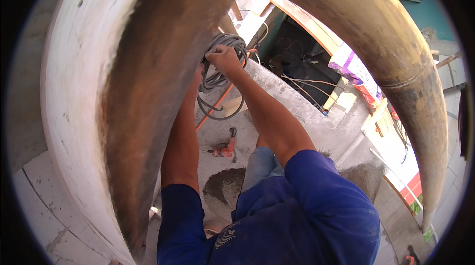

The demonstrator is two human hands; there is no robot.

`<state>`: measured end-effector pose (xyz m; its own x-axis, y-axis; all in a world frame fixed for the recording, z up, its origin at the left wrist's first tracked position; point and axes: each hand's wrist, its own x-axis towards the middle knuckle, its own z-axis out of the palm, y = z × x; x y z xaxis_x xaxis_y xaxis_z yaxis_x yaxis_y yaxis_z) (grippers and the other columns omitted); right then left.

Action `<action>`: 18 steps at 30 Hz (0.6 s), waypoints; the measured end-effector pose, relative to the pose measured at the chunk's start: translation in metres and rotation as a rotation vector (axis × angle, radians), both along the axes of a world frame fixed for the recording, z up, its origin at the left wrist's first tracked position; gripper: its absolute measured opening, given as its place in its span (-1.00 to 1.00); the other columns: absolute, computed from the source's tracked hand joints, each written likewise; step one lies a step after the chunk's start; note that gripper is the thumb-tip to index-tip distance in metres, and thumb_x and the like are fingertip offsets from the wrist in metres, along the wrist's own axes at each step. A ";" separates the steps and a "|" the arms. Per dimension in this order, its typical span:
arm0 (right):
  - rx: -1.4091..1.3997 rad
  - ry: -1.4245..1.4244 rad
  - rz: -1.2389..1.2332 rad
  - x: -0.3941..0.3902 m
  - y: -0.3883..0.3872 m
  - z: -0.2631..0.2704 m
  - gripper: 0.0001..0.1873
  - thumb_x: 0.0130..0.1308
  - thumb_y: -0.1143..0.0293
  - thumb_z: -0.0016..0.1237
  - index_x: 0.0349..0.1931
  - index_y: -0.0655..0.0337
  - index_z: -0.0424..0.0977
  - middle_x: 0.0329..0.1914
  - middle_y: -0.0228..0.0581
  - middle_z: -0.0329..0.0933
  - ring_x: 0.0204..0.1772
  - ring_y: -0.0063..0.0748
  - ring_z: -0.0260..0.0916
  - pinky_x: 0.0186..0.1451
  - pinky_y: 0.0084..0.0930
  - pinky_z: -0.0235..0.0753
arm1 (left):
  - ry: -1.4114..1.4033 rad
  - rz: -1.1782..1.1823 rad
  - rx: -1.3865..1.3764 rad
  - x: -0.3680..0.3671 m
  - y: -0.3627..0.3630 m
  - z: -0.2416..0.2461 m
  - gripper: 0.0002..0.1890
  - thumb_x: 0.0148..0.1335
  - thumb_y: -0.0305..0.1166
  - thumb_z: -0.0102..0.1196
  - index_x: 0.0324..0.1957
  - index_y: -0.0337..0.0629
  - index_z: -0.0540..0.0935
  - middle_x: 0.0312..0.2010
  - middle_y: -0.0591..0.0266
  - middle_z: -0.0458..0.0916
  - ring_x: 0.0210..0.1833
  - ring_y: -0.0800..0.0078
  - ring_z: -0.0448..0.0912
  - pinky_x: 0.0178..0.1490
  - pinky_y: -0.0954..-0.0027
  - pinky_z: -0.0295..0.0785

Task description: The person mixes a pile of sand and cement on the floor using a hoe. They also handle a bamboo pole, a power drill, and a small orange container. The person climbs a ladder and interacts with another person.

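Note:
A thick coil of grey cable [212,80] is up beside a brown post [156,61], its lower loop hanging free. My right hand [225,59] is at the front of the coil, thumb and fingers pinched together on the cable. At the coil's left side is my left hand [200,72]; the brown post hides most of it, so its grip cannot be made out. An orange cord or hose [221,98] runs slantwise behind the coil. Below, a red power drill [224,149] lies on the concrete floor [256,116].
A bamboo pole [397,53] arches across the right, and a white post surface [81,79] stands left. Beyond the floor is a dark opening [297,55] with thin rods [310,81]. A printed bag [356,74], white pipes [350,148] and piles of grey sand or mortar [226,187] also lie around.

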<state>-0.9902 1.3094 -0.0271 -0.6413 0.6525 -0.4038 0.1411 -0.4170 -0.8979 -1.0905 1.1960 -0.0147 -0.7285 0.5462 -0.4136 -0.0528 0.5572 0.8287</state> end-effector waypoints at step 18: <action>0.417 -0.273 0.282 -0.010 0.024 0.014 -0.81 0.12 0.35 0.14 -0.36 0.29 0.63 -0.34 -0.08 0.68 -0.28 -0.09 0.68 -0.14 -0.33 0.68 | 0.001 0.041 0.093 -0.009 0.001 -0.009 -0.81 0.33 -0.38 0.09 -0.10 -0.23 0.67 -0.60 0.62 0.33 -0.61 0.81 0.18 -0.55 0.59 0.03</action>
<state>-1.0004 1.3339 -0.0132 -0.7221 0.6110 -0.3243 0.4455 0.0520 -0.8938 -1.0991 1.1969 -0.0233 -0.7515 0.5517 -0.3617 -0.0733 0.4750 0.8769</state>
